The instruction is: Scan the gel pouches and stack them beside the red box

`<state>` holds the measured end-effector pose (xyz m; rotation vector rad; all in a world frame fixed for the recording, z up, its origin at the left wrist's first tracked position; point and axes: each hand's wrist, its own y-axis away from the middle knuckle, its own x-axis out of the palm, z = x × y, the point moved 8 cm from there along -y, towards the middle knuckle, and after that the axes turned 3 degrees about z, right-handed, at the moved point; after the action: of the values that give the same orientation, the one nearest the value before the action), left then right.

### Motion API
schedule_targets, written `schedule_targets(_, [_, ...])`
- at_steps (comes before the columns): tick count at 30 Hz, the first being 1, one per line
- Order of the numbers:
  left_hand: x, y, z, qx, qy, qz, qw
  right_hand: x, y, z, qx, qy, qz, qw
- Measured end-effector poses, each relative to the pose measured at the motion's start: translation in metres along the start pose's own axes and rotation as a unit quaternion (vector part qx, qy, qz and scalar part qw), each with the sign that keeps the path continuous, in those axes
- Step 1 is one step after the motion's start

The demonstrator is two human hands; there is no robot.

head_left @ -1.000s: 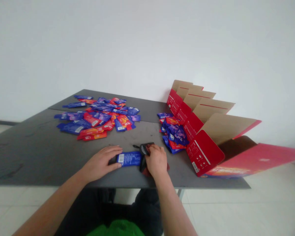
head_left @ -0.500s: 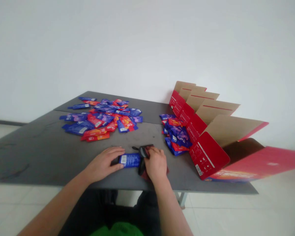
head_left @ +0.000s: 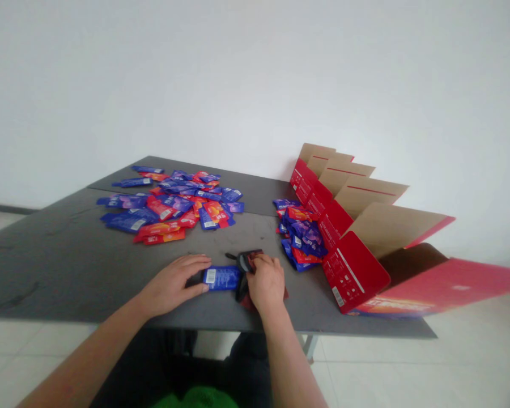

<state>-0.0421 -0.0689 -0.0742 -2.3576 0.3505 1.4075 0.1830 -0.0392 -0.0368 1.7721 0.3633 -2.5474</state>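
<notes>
My left hand (head_left: 176, 285) rests at the left end of a blue packet (head_left: 221, 278) that lies flat, white barcode label up. Its thumb touches the near corner and its fingers the far corner, steadying the packet. My right hand (head_left: 266, 283) is closed around a black handheld tool (head_left: 243, 266) at the packet's right end. What kind of tool it is, I cannot make out. A dark reddish-brown flat piece (head_left: 251, 303) lies under the tool and the right hand, mostly covered.
A spread pile of blue and red packets (head_left: 174, 201) lies at the back left of the grey table (head_left: 68, 255). A smaller heap of packets (head_left: 302, 235) sits right of centre, against a row of several open red cardboard boxes (head_left: 357, 272) with raised brown flaps.
The whole view has shifted slightly. Both hands, the blue packet and the black tool keep nearly the same places relative to one another.
</notes>
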Motion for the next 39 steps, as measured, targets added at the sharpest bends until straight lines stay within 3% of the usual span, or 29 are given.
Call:
schedule_targets(3, [0.001, 0.0, 0.002, 0.0, -0.007, -0.005, 1.0, -0.006, -0.003, 0.02, -0.025, 0.0, -0.01, 1.0])
schedule_targets(6, [0.0, -0.001, -0.003, 0.016, -0.012, -0.004, 1.0, 0.009, 0.005, 0.068, -0.097, -0.036, -0.005, 0.995])
schedule_targets(8, [-0.001, -0.002, -0.006, 0.023, -0.011, -0.003, 1.0, 0.019, 0.012, 0.078, -0.113, -0.051, 0.008, 0.992])
schedule_targets(11, [-0.002, -0.001, -0.005, 0.012, -0.004, -0.001, 1.0, 0.017, 0.015, 0.042, -0.065, -0.054, 0.002, 0.996])
schedule_targets(13, [-0.001, -0.001, -0.004, 0.006, -0.001, 0.0, 1.0, 0.006, 0.01, 0.004, -0.015, -0.032, 0.0, 0.999])
schedule_targets(15, [-0.001, 0.0, -0.002, 0.004, -0.001, -0.003, 1.0, -0.008, 0.004, -0.018, 0.018, -0.007, 0.0, 1.0])
schedule_targets(17, [-0.002, 0.0, -0.002, 0.005, 0.0, -0.012, 1.0, -0.016, 0.0, -0.01, 0.013, -0.003, -0.006, 1.0])
schedule_targets(19, [-0.003, 0.0, -0.004, 0.013, 0.002, -0.014, 1.0, -0.014, 0.002, 0.023, -0.031, -0.022, -0.016, 0.999])
schedule_targets(21, [-0.004, -0.001, -0.007, 0.018, 0.003, -0.011, 1.0, -0.001, 0.007, 0.061, -0.093, -0.033, -0.006, 0.995])
schedule_targets(23, [-0.004, -0.001, -0.008, 0.014, 0.002, -0.003, 1.0, 0.014, 0.012, 0.078, -0.116, -0.036, 0.014, 0.992])
schedule_targets(26, [-0.005, -0.001, -0.008, 0.001, -0.001, 0.005, 1.0, 0.016, 0.012, 0.051, -0.076, -0.038, 0.011, 0.996])
schedule_targets(29, [-0.004, 0.0, -0.006, 0.007, -0.004, 0.0, 1.0, -0.001, 0.005, 0.004, -0.017, -0.009, 0.006, 1.0])
schedule_targets(31, [-0.003, -0.001, -0.004, 0.009, -0.007, -0.004, 1.0, -0.013, 0.002, -0.008, 0.006, 0.012, -0.001, 1.0])
schedule_targets(34, [0.0, -0.002, -0.001, 0.007, -0.012, 0.001, 1.0, -0.016, 0.003, 0.018, -0.022, 0.003, -0.02, 1.0])
schedule_targets(37, [0.001, -0.002, -0.001, 0.004, -0.017, 0.007, 1.0, 0.003, 0.009, 0.055, -0.087, -0.019, 0.002, 0.996])
schedule_targets(39, [0.0, -0.002, -0.003, 0.005, -0.015, 0.003, 1.0, 0.012, 0.012, 0.055, -0.089, -0.024, 0.009, 0.996])
